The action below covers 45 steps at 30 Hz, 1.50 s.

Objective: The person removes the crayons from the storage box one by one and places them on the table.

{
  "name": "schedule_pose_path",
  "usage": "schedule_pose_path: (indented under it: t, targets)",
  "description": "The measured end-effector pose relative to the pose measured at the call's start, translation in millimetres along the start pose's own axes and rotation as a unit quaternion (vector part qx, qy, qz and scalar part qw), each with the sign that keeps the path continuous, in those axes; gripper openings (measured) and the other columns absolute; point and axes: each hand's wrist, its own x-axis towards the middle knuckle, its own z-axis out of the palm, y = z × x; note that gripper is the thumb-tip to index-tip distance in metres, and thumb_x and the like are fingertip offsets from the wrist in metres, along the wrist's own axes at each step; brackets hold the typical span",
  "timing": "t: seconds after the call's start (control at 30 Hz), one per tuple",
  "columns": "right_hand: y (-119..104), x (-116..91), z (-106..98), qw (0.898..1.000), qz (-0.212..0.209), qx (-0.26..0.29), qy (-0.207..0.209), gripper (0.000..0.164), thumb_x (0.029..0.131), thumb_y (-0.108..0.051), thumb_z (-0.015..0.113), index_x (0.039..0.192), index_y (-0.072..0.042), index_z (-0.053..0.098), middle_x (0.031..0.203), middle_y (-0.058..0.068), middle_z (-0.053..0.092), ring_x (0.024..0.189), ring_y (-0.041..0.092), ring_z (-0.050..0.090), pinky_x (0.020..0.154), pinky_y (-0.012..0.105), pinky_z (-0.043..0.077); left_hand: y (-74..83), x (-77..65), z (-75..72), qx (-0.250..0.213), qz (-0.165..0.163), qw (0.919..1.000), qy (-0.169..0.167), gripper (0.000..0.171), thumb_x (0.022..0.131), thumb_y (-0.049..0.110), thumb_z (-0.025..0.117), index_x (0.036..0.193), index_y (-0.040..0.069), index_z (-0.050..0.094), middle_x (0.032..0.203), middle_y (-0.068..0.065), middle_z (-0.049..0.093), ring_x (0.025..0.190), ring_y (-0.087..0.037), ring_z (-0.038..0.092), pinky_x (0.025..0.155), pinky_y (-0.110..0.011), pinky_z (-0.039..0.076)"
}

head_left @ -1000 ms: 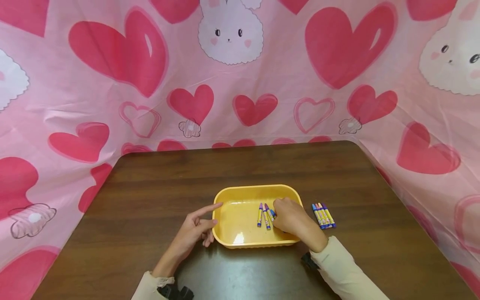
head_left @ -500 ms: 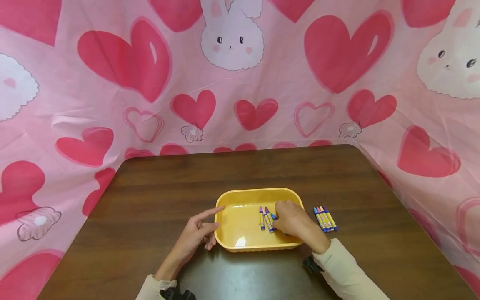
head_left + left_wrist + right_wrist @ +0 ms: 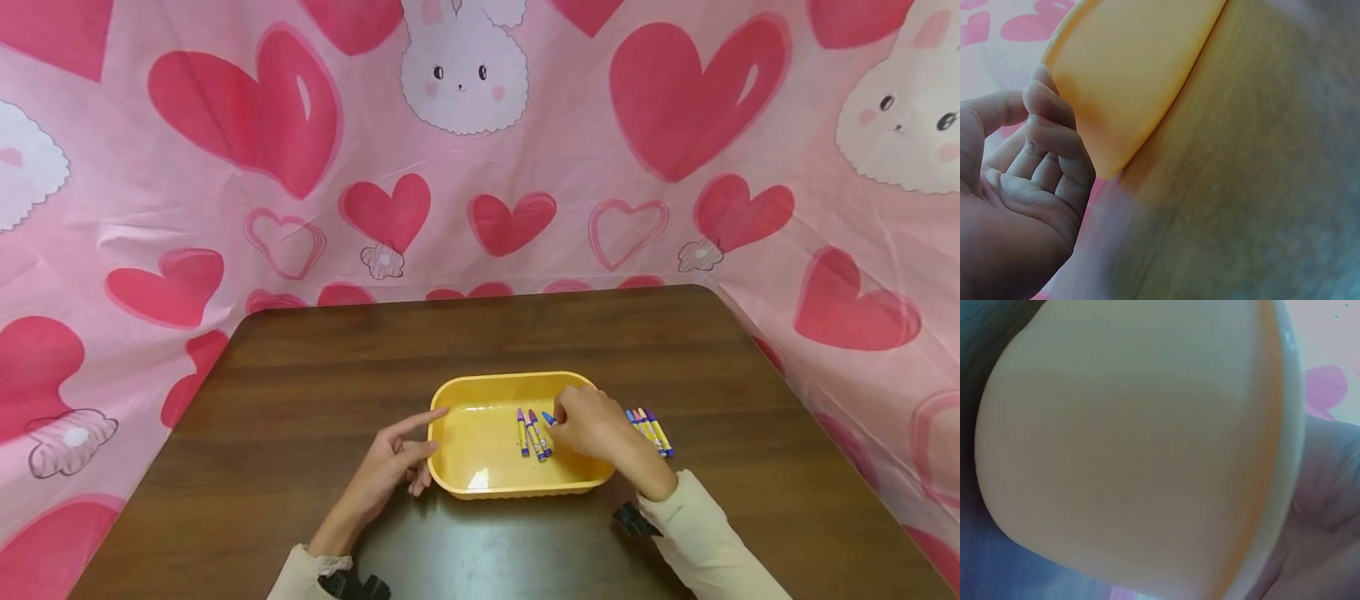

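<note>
My left hand (image 3: pixel 382 467) is at the left end of a yellow plastic tray (image 3: pixel 480 381), its index finger reaching over the rim and its thumb at the edge. In the left wrist view, the fingers (image 3: pixel 1054 134) grip that rim, the others curled outside the wall. Inside the tray, my right hand (image 3: pixel 592 423) pinches a blue-tipped crayon (image 3: pixel 549 417), most of it hidden by the fingers. Several crayons (image 3: pixel 522 433) with yellow wrappers and purple tips lie just left of it on the tray floor. In the right wrist view, the tray's wall (image 3: pixel 1122 456) hides the right fingertips.
A row of several crayons (image 3: pixel 654 429) lies side by side on the brown wooden table (image 3: pixel 360 350), right of the tray and partly behind the right hand. Pink heart-patterned cloth (image 3: pixel 510 150) hangs around the table.
My right hand has risen slightly and shifted right, with the blue-tipped crayon at its fingers. It now covers part of the crayon row. The left hand stays at the rim.
</note>
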Motion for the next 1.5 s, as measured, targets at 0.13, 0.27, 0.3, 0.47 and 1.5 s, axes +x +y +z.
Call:
schedule_pose_path:
  t: [0.13, 0.27, 0.3, 0.47, 1.5]
  targets:
    - [0.7, -1.0, -7.0, 1.000, -0.008, -0.004, 0.017, 0.023, 0.083, -0.018, 0.078, 0.065, -0.014, 0.063, 0.062, -0.001, 0.053, 0.058, 0.018, 0.049, 0.052, 0.031, 0.039, 0.6, 0.2, 0.3, 0.003, -0.005, 1.0000, 0.003, 0.054, 0.100, 0.014, 0.060, 0.148, -0.002, 0.042, 0.058, -0.003, 0.063, 0.046, -0.011, 0.056, 0.044, -0.022, 0.047]
    - [1.2, -3.3, -17.9, 0.999, -0.014, -0.008, 0.039, 0.015, 0.082, -0.015, 0.075, 0.069, -0.013, 0.066, 0.063, -0.001, 0.054, 0.059, 0.018, 0.049, 0.052, 0.031, 0.039, 1.4, 0.1, 0.3, -0.001, 0.001, 1.0000, 0.003, 0.054, 0.100, 0.014, 0.060, 0.148, -0.003, 0.042, 0.058, -0.003, 0.063, 0.046, -0.011, 0.056, 0.044, -0.022, 0.047]
    - [1.3, -4.3, -20.8, 0.999, -0.014, -0.005, 0.042, 0.013, 0.082, -0.014, 0.075, 0.072, -0.012, 0.067, 0.065, -0.001, 0.055, 0.059, 0.018, 0.049, 0.052, 0.030, 0.040, 1.5, -0.3, 0.0, -0.002, 0.004, 1.0000, 0.002, 0.054, 0.100, 0.013, 0.060, 0.148, -0.003, 0.042, 0.058, -0.003, 0.063, 0.046, -0.010, 0.055, 0.044, -0.022, 0.047]
    - [1.7, -12.5, -32.5, 0.997, -0.015, 0.016, 0.073, 0.008, 0.083, -0.012, 0.074, 0.084, -0.005, 0.071, 0.072, 0.002, 0.062, 0.060, 0.017, 0.052, 0.054, 0.028, 0.047, 0.8, -2.8, -2.3, -0.006, 0.017, 0.9998, -0.001, 0.054, 0.100, 0.012, 0.060, 0.147, -0.006, 0.041, 0.058, -0.003, 0.063, 0.046, -0.010, 0.055, 0.043, -0.021, 0.047]
    - [109.5, -58.3, -40.5, 0.972, 0.054, 0.080, 0.215, 0.013, 0.085, -0.014, 0.072, 0.092, -0.003, 0.076, 0.080, 0.007, 0.073, 0.071, 0.019, 0.063, 0.058, 0.031, 0.048, -1.2, 0.0, -2.6, -0.009, 0.011, 0.9999, -0.005, 0.055, 0.099, 0.011, 0.061, 0.148, -0.005, 0.041, 0.058, -0.004, 0.063, 0.045, -0.011, 0.054, 0.044, -0.021, 0.047]
